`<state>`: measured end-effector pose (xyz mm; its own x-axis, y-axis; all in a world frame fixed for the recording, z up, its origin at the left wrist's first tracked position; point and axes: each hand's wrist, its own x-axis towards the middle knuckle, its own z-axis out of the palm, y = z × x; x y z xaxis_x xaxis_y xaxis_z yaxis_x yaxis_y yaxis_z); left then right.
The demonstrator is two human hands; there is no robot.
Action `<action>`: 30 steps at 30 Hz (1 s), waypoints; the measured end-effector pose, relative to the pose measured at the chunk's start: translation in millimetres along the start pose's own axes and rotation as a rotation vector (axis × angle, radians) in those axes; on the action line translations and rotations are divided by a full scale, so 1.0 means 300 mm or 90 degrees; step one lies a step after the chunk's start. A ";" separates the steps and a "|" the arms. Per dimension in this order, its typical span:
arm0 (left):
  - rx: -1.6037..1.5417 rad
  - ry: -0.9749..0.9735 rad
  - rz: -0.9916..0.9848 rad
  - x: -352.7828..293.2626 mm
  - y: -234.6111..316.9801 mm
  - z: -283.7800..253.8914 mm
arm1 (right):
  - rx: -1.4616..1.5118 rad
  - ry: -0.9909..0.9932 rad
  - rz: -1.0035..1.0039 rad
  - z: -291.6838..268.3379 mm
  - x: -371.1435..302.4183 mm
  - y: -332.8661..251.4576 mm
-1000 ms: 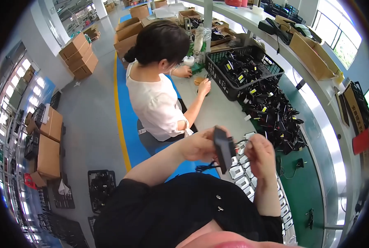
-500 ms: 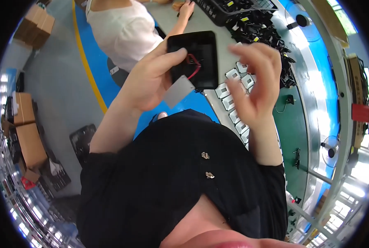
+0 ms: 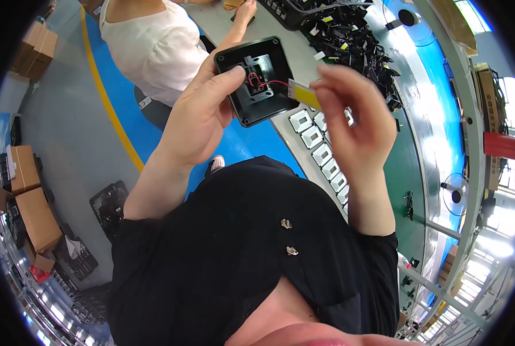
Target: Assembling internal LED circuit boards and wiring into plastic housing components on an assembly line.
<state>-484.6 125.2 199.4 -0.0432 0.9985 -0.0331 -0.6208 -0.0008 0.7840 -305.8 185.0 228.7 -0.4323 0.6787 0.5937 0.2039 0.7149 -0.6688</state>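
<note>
My left hand (image 3: 203, 115) grips the near-left side of a black square housing (image 3: 276, 63), thumb over its rim, the open side facing up. Inside the housing sits a metal bracket (image 3: 260, 62). Thin red wires (image 3: 276, 83) run from its middle to a small flat LED plate (image 3: 305, 95), silver at the end with a yellow strip. Off the housing's right edge, the fingertips of my right hand (image 3: 361, 115) are closed on the far end of that plate. Slight blur covers the right fingers.
Rows of small white square frames (image 3: 322, 154) lie on the bench to the right. Beyond are a heap of black wired parts (image 3: 355, 60) and a black crate (image 3: 289, 14). A person in a white top (image 3: 153, 52) works at far left. Cardboard boxes (image 3: 38, 219) stand left.
The housing has tilted and shifted left, showing its inside better. My right hand, empty before, has taken hold of the LED plate, which has swung from the housing's near side to its right.
</note>
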 end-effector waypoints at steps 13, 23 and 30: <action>0.224 0.026 0.103 0.020 -0.036 0.048 | -0.199 -0.005 -0.276 -0.054 0.062 0.089; 0.309 -0.021 0.020 0.054 -0.014 0.023 | -0.337 -0.127 -0.312 -0.093 0.026 0.032; 0.204 -0.108 0.139 0.027 -0.028 0.048 | -0.279 -0.145 -0.231 -0.148 0.047 -0.030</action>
<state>-468.6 134.2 201.5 -0.0009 0.9716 0.2367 -0.3360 -0.2233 0.9150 -274.7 195.5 263.0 -0.7086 0.3611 0.6063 0.3303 0.9289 -0.1672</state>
